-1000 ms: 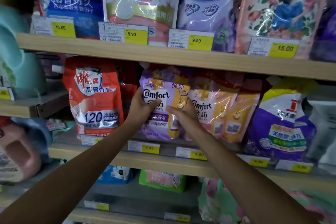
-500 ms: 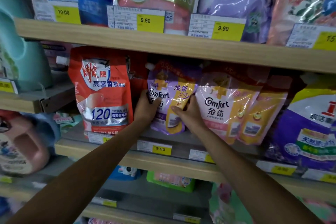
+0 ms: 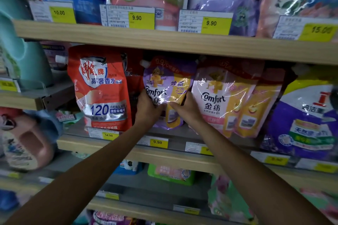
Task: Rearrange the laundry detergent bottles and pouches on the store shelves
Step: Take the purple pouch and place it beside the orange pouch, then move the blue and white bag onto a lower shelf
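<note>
Both hands, the left hand (image 3: 148, 109) and the right hand (image 3: 186, 108), have their fingers wrapped around the purple Comfort pouch (image 3: 167, 86) in the middle of the frame, standing on the middle shelf (image 3: 102, 145), so the tidying looks only partly done.

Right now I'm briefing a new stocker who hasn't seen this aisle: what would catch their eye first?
Both hands, the left hand and right hand, clasp a purple Comfort pouch at the centre of the middle shelf. Left of it stands a big red pouch marked 120. Bright yellow price tags line the upper shelf edge.
</note>
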`<state>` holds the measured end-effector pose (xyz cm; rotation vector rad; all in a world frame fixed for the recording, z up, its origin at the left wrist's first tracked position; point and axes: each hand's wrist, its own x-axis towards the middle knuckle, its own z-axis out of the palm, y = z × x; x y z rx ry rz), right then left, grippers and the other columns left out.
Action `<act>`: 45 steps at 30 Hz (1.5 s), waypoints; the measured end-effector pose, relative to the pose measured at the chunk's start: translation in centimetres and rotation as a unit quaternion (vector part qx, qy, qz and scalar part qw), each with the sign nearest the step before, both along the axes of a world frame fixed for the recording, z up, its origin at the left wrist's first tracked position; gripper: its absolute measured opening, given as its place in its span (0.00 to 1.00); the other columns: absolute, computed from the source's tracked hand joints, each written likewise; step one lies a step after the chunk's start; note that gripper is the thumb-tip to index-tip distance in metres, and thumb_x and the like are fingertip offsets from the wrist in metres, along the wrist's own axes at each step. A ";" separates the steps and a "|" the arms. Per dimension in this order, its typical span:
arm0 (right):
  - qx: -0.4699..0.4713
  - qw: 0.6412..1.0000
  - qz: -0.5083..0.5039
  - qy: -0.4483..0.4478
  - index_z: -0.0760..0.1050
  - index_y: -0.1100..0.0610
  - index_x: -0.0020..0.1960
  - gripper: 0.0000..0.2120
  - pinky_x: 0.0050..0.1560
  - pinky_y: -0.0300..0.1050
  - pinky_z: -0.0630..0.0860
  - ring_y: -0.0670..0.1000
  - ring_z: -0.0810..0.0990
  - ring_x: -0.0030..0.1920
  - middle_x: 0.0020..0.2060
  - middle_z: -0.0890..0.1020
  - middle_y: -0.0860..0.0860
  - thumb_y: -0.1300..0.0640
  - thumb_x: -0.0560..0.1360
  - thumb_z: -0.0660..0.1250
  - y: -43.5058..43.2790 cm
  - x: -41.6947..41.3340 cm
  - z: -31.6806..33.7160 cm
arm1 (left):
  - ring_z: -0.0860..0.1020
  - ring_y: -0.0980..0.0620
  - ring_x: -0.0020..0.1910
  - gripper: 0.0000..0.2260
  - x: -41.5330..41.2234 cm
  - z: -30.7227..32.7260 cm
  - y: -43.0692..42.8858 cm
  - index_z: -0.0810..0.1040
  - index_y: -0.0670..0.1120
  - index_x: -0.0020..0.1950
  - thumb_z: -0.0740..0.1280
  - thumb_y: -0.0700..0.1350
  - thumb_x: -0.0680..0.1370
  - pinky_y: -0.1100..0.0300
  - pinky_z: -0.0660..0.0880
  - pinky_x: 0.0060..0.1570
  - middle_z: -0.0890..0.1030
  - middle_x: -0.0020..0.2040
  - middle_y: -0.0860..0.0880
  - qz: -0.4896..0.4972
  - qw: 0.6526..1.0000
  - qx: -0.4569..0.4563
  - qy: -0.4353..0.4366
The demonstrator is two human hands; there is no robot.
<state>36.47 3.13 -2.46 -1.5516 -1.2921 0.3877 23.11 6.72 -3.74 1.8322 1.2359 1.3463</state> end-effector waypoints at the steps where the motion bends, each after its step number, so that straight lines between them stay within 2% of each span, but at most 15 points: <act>1: -0.007 1.000 0.010 -0.019 0.71 0.61 0.57 0.17 0.53 0.49 0.76 0.57 0.79 0.54 0.54 0.80 0.57 0.57 0.72 0.70 -0.4 0.1 -0.1 | 0.65 0.39 0.69 0.38 0.1 -0.3 -0.6 0.59 0.38 0.73 0.75 0.42 0.69 0.51 0.64 0.65 0.66 0.69 0.37 0.011 0.999 0.020 0.038; 3: -0.009 0.998 0.027 -0.054 0.74 0.61 0.55 0.14 0.50 0.50 0.77 0.56 0.80 0.52 0.51 0.81 0.58 0.55 0.73 0.69 -1.5 0.4 -0.4 | 0.61 0.37 0.71 0.40 0.5 -0.9 -1.8 0.56 0.36 0.74 0.75 0.46 0.70 0.50 0.63 0.65 0.61 0.71 0.36 0.026 0.992 0.058 0.105; 5: 0.002 0.996 0.027 -0.089 0.75 0.62 0.54 0.15 0.52 0.53 0.77 0.57 0.81 0.51 0.50 0.82 0.59 0.52 0.74 0.68 -3.0 1.4 -0.7 | 0.64 0.35 0.69 0.37 0.9 -1.3 -3.0 0.60 0.36 0.72 0.73 0.50 0.71 0.46 0.65 0.63 0.61 0.72 0.36 0.041 0.983 0.089 0.155; 8: -0.009 0.979 -0.010 -0.205 0.76 0.60 0.53 0.13 0.52 0.53 0.77 0.58 0.81 0.52 0.50 0.83 0.58 0.52 0.74 0.66 -5.7 3.5 -0.9 | 0.65 0.37 0.69 0.31 1.8 -1.4 -5.0 0.65 0.39 0.70 0.68 0.54 0.73 0.46 0.67 0.61 0.62 0.73 0.39 0.089 0.957 0.146 0.234; 10: -0.011 0.952 -0.050 -0.303 0.76 0.56 0.51 0.11 0.47 0.49 0.76 0.58 0.81 0.51 0.48 0.83 0.56 0.50 0.74 0.63 -7.7 4.9 -1.0 | 0.64 0.40 0.71 0.30 2.8 -1.2 -6.6 0.65 0.41 0.71 0.66 0.55 0.74 0.46 0.65 0.63 0.62 0.74 0.41 0.100 0.933 0.185 0.293; 12: 0.000 0.912 -0.082 -0.402 0.76 0.57 0.50 0.12 0.41 0.46 0.71 0.59 0.81 0.49 0.46 0.83 0.57 0.49 0.75 0.61 -9.8 6.7 -1.0 | 0.65 0.41 0.71 0.30 4.2 -0.7 -8.2 0.66 0.41 0.70 0.65 0.57 0.74 0.45 0.62 0.66 0.65 0.73 0.42 0.089 0.909 0.217 0.345; 14: -0.003 0.879 -0.097 -0.468 0.76 0.58 0.51 0.15 0.42 0.48 0.71 0.60 0.80 0.50 0.47 0.82 0.58 0.48 0.77 0.59 -12.3 8.9 -0.9 | 0.67 0.41 0.69 0.28 5.9 -0.3 -10.1 0.68 0.42 0.69 0.64 0.57 0.75 0.43 0.60 0.67 0.69 0.71 0.42 0.074 0.886 0.248 0.385; 16: -0.008 0.860 -0.118 -0.496 0.76 0.58 0.52 0.16 0.45 0.49 0.73 0.60 0.80 0.50 0.48 0.82 0.58 0.47 0.77 0.57 -15.4 11.5 -0.8 | 0.68 0.42 0.68 0.26 8.0 0.1 -12.2 0.69 0.42 0.69 0.63 0.56 0.76 0.43 0.60 0.67 0.70 0.69 0.43 0.059 0.865 0.276 0.415; 21: -0.018 0.852 -0.109 -0.512 0.76 0.58 0.54 0.16 0.46 0.49 0.74 0.60 0.80 0.51 0.49 0.82 0.58 0.48 0.77 0.57 -25.2 18.3 -1.4 | 0.73 0.42 0.64 0.22 16.0 0.2 -20.1 0.73 0.42 0.64 0.63 0.54 0.75 0.45 0.63 0.64 0.75 0.65 0.43 0.009 0.849 0.301 0.433; 26: -0.050 0.846 -0.131 -0.514 0.75 0.58 0.59 0.17 0.49 0.50 0.74 0.59 0.78 0.56 0.54 0.80 0.57 0.49 0.76 0.58 -35.2 25.5 -2.5 | 0.76 0.42 0.58 0.21 24.2 -0.5 -28.8 0.75 0.42 0.62 0.63 0.52 0.74 0.48 0.68 0.59 0.79 0.58 0.43 -0.060 0.847 0.319 0.422; 30: -0.106 0.834 -0.169 -0.514 0.74 0.58 0.56 0.16 0.49 0.51 0.74 0.59 0.78 0.55 0.52 0.81 0.57 0.50 0.76 0.57 -42.7 31.9 -3.5 | 0.75 0.41 0.59 0.21 30.5 -1.2 -34.9 0.74 0.41 0.62 0.62 0.53 0.74 0.48 0.67 0.59 0.79 0.58 0.42 -0.105 0.842 0.329 0.415; 36: -0.162 0.829 -0.230 -0.482 0.74 0.58 0.60 0.17 0.48 0.51 0.75 0.60 0.78 0.54 0.51 0.81 0.58 0.49 0.77 0.57 -52.3 40.6 -3.5 | 0.74 0.42 0.62 0.22 40.1 -1.9 -42.6 0.73 0.42 0.65 0.63 0.54 0.76 0.49 0.65 0.62 0.77 0.61 0.42 -0.163 0.824 0.346 0.419; 42: -0.182 0.822 -0.289 -0.455 0.74 0.56 0.61 0.17 0.49 0.50 0.75 0.59 0.79 0.54 0.52 0.81 0.57 0.49 0.77 0.57 -58.6 47.5 -4.4 | 0.74 0.42 0.60 0.23 49.3 -2.4 -47.3 0.71 0.43 0.65 0.61 0.55 0.75 0.50 0.65 0.61 0.77 0.60 0.43 -0.208 0.793 0.381 0.429; 45: -0.209 0.809 -0.304 -0.457 0.74 0.57 0.62 0.18 0.50 0.49 0.74 0.58 0.79 0.54 0.52 0.81 0.57 0.48 0.78 0.57 -60.7 52.2 -4.8 | 0.72 0.42 0.63 0.23 54.6 -2.9 -48.3 0.70 0.43 0.66 0.60 0.55 0.77 0.49 0.63 0.64 0.76 0.63 0.43 -0.224 0.786 0.394 0.421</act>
